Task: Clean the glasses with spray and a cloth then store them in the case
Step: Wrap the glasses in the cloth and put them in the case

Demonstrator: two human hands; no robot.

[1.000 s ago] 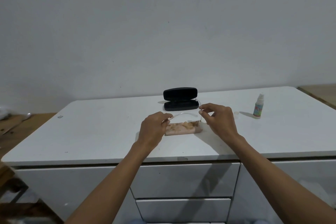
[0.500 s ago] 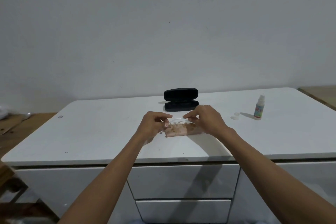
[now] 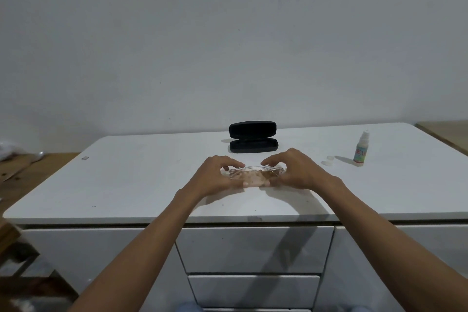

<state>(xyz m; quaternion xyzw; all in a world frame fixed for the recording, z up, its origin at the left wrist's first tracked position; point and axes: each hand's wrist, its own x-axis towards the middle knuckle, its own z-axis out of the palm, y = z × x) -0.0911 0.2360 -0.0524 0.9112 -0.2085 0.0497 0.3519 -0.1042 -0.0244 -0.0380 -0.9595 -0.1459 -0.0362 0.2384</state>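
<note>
Clear-framed glasses (image 3: 255,171) sit between my hands, just above a pinkish brown-patterned cloth (image 3: 255,181) lying on the white table (image 3: 131,185). My left hand (image 3: 215,177) holds the left end of the glasses with curled fingers. My right hand (image 3: 296,172) holds the right end the same way. The temples look folded in. A black glasses case (image 3: 253,137) stands open a little behind my hands. The small spray bottle (image 3: 361,149) stands upright at the right, with its cap (image 3: 329,159) off beside it.
The table top ends in a front edge (image 3: 253,218) over white drawers (image 3: 253,251). A small grey object (image 3: 84,158) lies at the far left of the table. Wooden furniture (image 3: 22,167) stands at the left, and a wooden surface (image 3: 448,132) at the right.
My hands have come closer together and dropped lower over the cloth. The glasses' temples, spread a second ago, now lie folded against the frame.
</note>
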